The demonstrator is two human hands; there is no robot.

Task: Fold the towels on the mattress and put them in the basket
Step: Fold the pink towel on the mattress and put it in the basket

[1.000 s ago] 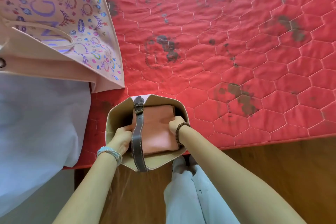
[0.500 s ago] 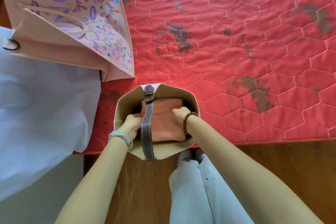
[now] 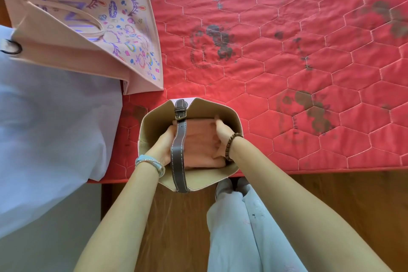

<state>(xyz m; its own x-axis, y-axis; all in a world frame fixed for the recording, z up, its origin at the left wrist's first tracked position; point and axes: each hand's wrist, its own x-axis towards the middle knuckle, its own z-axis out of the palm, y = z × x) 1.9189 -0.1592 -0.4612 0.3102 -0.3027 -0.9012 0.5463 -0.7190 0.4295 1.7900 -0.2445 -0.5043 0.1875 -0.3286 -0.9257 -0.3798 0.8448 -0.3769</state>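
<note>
A head-worn view looks down over two bare forearms. At 6 o'clock of the scene, at the near edge of a red quilted mattress point(image 3: 287, 73), a beige basket point(image 3: 152, 126) is seen, crossed by a brown strap handle point(image 3: 178, 157).

A folded pink towel point(image 3: 198, 143) is already lodged inside the basket, filling most of its floor. No other towel can be seen on the mattress, so the task is judged to be near its end; only the settling and release of this towel appears to be left. Whether more towels lie outside the view cannot be told.

Both hands are lowered inside the basket. The right hand point(image 3: 221, 133), with a beaded bracelet point(image 3: 231, 146) at its wrist, is set at the towel's 3 o'clock edge, its fingers bent over that edge and gripping it. The left hand point(image 3: 162, 146), with a pale bangle point(image 3: 150, 164), is placed at the towel's 9 o'clock edge, but its fingers are hidden behind the strap handle, so its grip cannot be told.

A printed tote bag point(image 3: 88, 17) is laid at 11 o'clock, and a pale cloth point(image 3: 55, 128) at 9 o'clock.
</note>
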